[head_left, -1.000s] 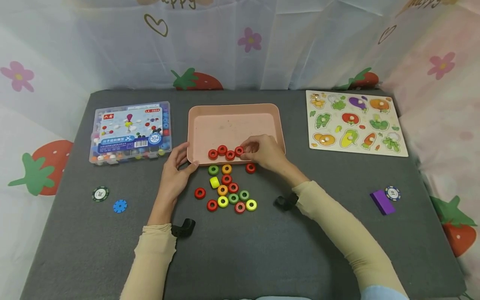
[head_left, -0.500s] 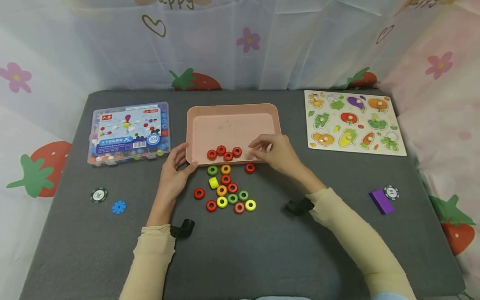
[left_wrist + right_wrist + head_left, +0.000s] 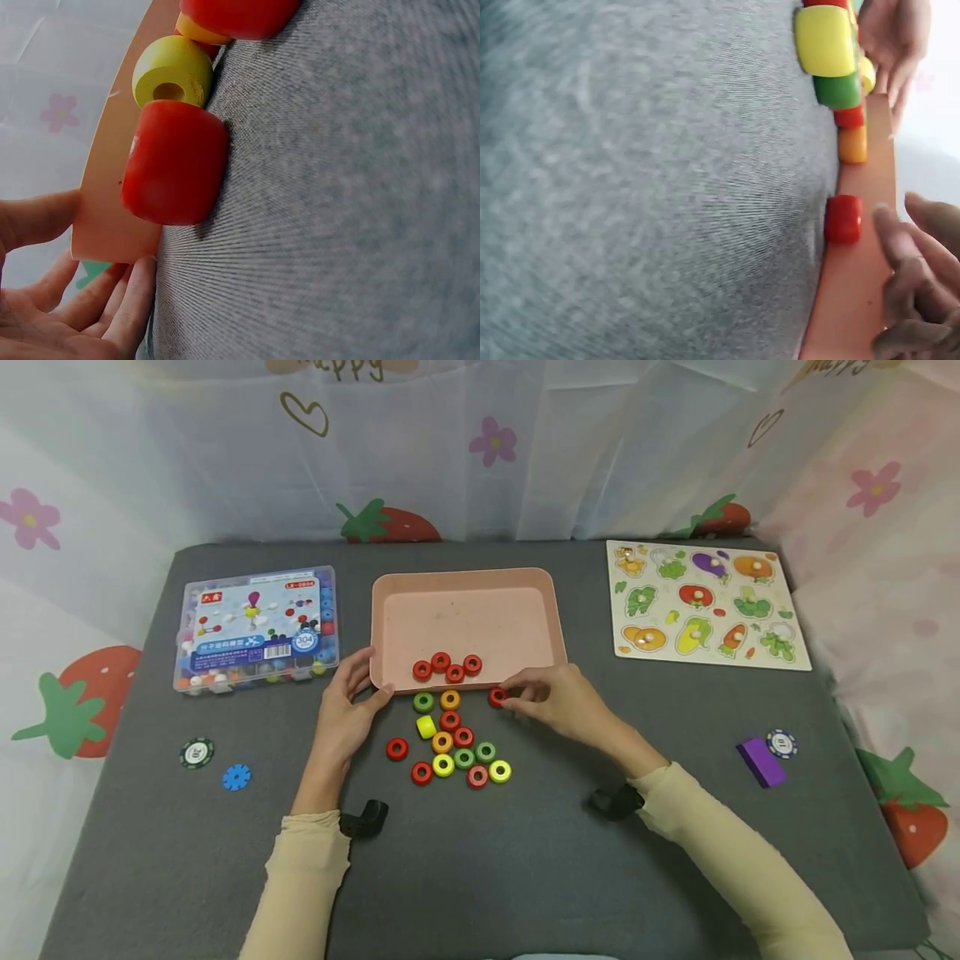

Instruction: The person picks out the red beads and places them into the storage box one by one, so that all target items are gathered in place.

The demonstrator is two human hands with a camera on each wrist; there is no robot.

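A shallow pink tray (image 3: pixel 468 610) holds several red beads (image 3: pixel 454 673) along its front side. My left hand (image 3: pixel 347 718) grips the tray's front left corner, thumb against the front wall and fingers by the left side, as the left wrist view also shows. My right hand (image 3: pixel 562 706) reaches over a single red bead (image 3: pixel 496 697) just outside the tray's front wall. In the right wrist view, the fingertips stand slightly apart from that bead (image 3: pixel 844 219). Several loose beads lie in front of the tray, among them a yellow one (image 3: pixel 499 771), a green one (image 3: pixel 485 752) and an orange one (image 3: pixel 450 699).
Left of the tray lies a clear plastic box (image 3: pixel 257 628) of small coloured parts. A vegetable puzzle board (image 3: pixel 708 606) is at the right back. Poker chips (image 3: pixel 197 752) and a blue disc (image 3: pixel 237 777) lie left; a purple block (image 3: pixel 762 762) and another chip (image 3: pixel 782 743) lie right.
My right hand has let go of a red bead inside the tray, drawn back over the rim and come to the red bead outside it. My left hand stays at the tray corner.
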